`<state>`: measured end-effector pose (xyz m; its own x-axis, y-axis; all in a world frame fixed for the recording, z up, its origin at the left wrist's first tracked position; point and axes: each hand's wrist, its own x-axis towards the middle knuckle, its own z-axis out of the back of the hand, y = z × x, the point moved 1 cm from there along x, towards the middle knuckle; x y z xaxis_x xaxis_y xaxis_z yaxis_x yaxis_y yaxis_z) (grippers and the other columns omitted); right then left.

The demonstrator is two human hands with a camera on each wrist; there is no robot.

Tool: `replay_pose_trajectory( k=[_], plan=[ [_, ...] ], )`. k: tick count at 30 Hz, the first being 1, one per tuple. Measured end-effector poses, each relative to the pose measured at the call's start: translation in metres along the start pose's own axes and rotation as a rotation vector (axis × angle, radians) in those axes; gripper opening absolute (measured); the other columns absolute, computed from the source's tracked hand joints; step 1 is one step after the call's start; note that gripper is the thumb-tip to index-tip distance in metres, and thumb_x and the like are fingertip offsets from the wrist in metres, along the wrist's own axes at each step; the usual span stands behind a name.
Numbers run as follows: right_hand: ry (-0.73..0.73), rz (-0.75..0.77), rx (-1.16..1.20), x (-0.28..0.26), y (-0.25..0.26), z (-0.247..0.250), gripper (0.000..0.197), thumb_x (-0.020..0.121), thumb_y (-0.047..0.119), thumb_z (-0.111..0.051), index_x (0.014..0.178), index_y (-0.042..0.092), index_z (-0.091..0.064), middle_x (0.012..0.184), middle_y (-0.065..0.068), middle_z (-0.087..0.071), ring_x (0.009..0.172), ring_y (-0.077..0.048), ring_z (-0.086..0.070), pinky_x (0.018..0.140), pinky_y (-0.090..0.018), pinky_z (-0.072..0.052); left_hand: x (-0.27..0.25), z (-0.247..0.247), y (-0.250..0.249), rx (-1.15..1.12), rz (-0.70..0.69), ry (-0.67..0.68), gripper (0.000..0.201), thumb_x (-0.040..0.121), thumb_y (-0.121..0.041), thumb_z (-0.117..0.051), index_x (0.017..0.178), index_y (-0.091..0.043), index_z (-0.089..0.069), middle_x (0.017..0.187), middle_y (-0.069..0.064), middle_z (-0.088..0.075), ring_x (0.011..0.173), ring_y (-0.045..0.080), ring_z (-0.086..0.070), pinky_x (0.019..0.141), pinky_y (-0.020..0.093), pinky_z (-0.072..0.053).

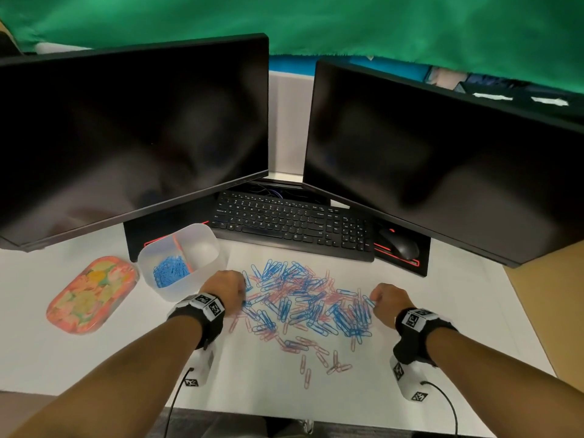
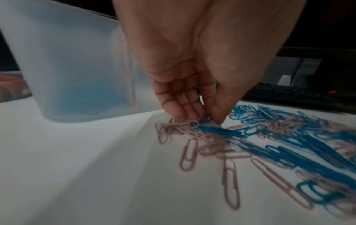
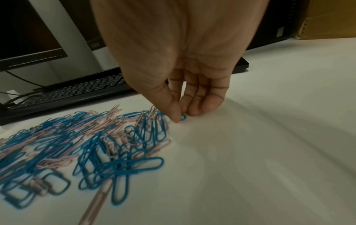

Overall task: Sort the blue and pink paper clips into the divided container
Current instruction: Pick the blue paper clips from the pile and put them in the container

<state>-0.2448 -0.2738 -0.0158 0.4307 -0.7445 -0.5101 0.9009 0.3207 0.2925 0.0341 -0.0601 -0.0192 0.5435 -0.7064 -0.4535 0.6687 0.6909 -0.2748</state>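
On the white bench [image 1: 410, 311] a mixed heap of blue and pink paper clips [image 1: 303, 305] lies spread in front of the keyboard [image 1: 294, 222], with the divided container [image 1: 202, 235] just to its left, blue clips already lying in its near compartment while the far one looks bare. The left hand [image 1: 226, 287] works at the heap's left edge, its grip closed to a pinch of thumb and fingertips [image 2: 185, 112] on a blue clip [image 2: 205, 118] beside some pink ones. The right hand [image 1: 390, 298] is at the heap's right edge, thumb and fingertips [image 3: 194, 109] likewise nipped onto the end of another blue clip [image 3: 183, 117] that still touches the bench
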Motion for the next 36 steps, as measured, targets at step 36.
replay_pose_trajectory(
  k=[36],
  plan=[
    [-0.116, -0.005, 0.273, -0.033, -0.003, -0.024, 0.018, 0.084, 0.009, -0.064, 0.098, 0.013, -0.054, 0.084, -0.002, -0.057, 0.067, -0.011, -0.054, 0.052, -0.015, -0.039, -0.004, -0.009, 0.009, 0.098, -0.183, 0.029, 0.016, 0.086, -0.018, -0.054, 0.1, -0.023, -0.059, 0.115, -0.001, -0.056, 0.1, 0.019, -0.057, 0.086, 0.028, -0.048]
  ],
)
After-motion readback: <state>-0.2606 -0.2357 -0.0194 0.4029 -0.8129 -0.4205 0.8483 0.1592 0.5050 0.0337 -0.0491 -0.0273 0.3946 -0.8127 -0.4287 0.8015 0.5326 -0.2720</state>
